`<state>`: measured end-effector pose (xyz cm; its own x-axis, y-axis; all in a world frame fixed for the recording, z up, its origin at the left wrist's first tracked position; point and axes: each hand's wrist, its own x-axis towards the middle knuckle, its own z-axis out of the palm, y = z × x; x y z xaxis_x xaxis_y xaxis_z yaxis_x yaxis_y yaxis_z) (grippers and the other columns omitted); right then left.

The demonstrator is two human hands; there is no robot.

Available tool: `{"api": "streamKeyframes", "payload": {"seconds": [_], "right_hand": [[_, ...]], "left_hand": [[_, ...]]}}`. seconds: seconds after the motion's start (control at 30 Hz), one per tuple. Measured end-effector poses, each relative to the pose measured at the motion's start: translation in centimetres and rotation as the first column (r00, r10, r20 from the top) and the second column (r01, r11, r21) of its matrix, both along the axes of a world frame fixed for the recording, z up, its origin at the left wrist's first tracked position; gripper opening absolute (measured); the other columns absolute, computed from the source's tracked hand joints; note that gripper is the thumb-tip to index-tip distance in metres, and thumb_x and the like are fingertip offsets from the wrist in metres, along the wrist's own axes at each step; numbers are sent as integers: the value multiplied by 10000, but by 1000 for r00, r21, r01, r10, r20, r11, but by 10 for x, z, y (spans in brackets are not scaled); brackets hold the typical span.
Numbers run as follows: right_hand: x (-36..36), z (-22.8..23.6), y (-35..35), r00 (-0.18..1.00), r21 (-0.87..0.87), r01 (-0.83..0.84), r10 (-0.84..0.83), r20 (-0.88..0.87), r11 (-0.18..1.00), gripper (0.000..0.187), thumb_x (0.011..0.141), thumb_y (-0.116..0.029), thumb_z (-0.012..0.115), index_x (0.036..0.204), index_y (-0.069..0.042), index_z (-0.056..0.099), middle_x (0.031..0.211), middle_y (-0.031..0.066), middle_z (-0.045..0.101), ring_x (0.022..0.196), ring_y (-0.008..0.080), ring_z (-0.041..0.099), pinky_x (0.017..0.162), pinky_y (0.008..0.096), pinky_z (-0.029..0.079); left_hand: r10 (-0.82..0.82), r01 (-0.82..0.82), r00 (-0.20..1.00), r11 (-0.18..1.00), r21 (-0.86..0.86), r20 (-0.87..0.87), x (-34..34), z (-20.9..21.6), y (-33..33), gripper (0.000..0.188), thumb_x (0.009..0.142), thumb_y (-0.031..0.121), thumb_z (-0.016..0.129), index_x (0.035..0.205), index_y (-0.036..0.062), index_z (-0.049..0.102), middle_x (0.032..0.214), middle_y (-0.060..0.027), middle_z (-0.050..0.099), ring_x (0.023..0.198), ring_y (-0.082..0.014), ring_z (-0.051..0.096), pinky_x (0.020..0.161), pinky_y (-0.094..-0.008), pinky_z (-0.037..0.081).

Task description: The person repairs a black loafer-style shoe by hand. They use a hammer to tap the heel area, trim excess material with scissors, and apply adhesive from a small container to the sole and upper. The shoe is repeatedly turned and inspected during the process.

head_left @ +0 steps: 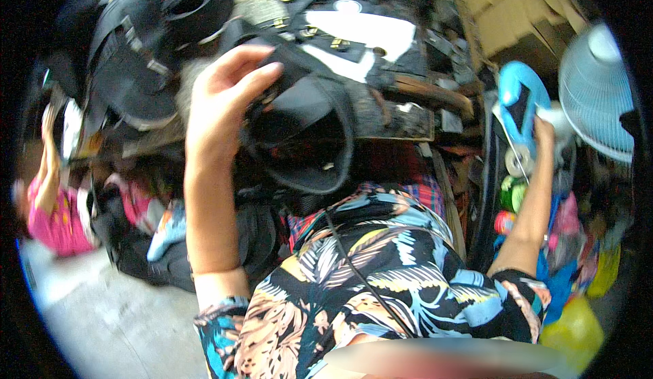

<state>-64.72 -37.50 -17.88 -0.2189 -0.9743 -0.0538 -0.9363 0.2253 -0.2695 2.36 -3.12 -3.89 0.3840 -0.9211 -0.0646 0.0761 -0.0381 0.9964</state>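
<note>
Black loop (pixel 297 122) sits right beside the half-curled left hand (pixel 228 90), right hand (pixel 543 133) at blue casing (pixel 520 80) (grips unclear).

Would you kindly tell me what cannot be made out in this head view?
Head view, left hand: blur leaves its contact with the black rounded piece unclear.
Head view, right hand: its fingertips blur against the blue loop.
Head view, fan: the dark lens rim cuts off its right edge.
Head view, co-worker's hand: too small and blurred.
</note>
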Motion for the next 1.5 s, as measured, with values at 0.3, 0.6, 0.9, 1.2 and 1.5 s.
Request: {"api": "streamKeyframes", "payload": {"seconds": [0.3, 0.6, 0.9, 1.2, 1.5], "right_hand": [[279, 109, 156, 572, -523, -615, 790, 218, 590, 419, 722, 66, 638, 1134, 4, 595, 1058, 81, 655, 943, 194, 630, 868, 324, 494], [417, 158, 200, 306, -509, -858, 867, -395, 70, 499, 543, -270, 833, 969, -116, 623, 802, 43, 630, 708, 248, 594, 627, 361, 435], [410, 142, 195, 295, -433, -899, 828, -477, 72, 494, 555, -318, 843, 949, -109, 631, 752, 27, 633, 670, 224, 592, 591, 346, 422], [408, 146, 209, 340, -532, -838, 880, -331, 124, 411, 631, -356, 818, 917, -127, 632, 704, 56, 597, 624, 260, 563, 581, 379, 425], [293, 83, 140, 915, -485, -349, 403, 9, 802, 421, 723, -466, 790, 927, -122, 661, 697, 69, 642, 637, 281, 628, 583, 395, 475]], "left_hand": [[-70, 62, 982, 997, -52, -174, 10, -6, -18, 83, 869, 127, 639, 914, 80, 589, 798, -31, 679, 648, -54, 588, 493, -185, 422], [-41, 27, 963, 998, -57, -266, 15, -8, -18, 54, 877, 150, 602, 894, 112, 567, 882, -138, 720, 575, -37, 562, 420, -165, 359], [-31, 25, 950, 999, -24, -309, 15, -5, -17, 81, 872, 175, 627, 871, 123, 564, 883, -144, 719, 538, -34, 529, 413, -157, 350], [-103, 91, 972, 994, -64, -212, 13, -8, -15, 88, 866, 183, 638, 909, 124, 590, 861, -110, 722, 595, -38, 590, 434, -153, 380], [-12, 31, 987, 993, -113, 160, -3, -6, -1, 167, 873, 125, 659, 1008, 29, 634, 901, 8, 622, 833, -62, 557, 765, -213, 434]]}}
